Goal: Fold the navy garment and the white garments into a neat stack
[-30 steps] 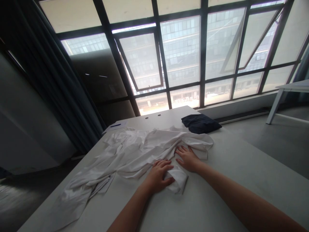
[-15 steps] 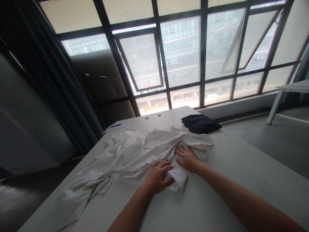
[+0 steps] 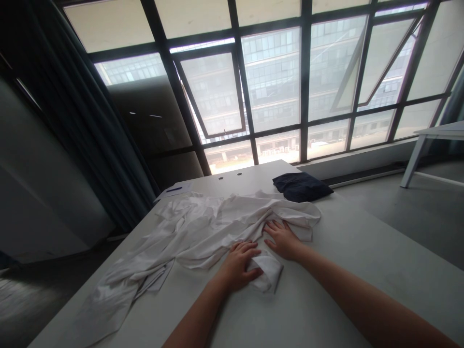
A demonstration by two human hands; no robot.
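Your 2 hands rest on a white cloth (image 3: pixel 203 227) that lies rumpled across the white table (image 3: pixel 362 241) in front of you. Your left hand (image 3: pixel 239 265) is palm down with its fingers loose and slightly curved; the fingertips touch the near edge of the cloth, and the thumb lies over a small folded white piece (image 3: pixel 270 270) just beside it. You can't tell from here whether that piece joins the larger cloth under your fingers. Your right hand (image 3: pixel 284 239) lies farther forward, released, its fingers spread flat on the cloth near its right end, just below a raised fold. The 2 hands are near each other but apart.

The cloth runs from your right hand over to the left side of the table, where 1 long part stretches down toward you. At the far right of it sits a dark folded cloth (image 3: pixel 302 187). At the far left, you have a pen (image 3: pixel 174 189) on a sheet of paper (image 3: pixel 186 187). Beyond the table stand tall windows (image 3: pixel 271 77) with 2 panes tilted, a dark curtain (image 3: pixel 97 125) to the left and a white side table (image 3: pixel 442 129) to the right.
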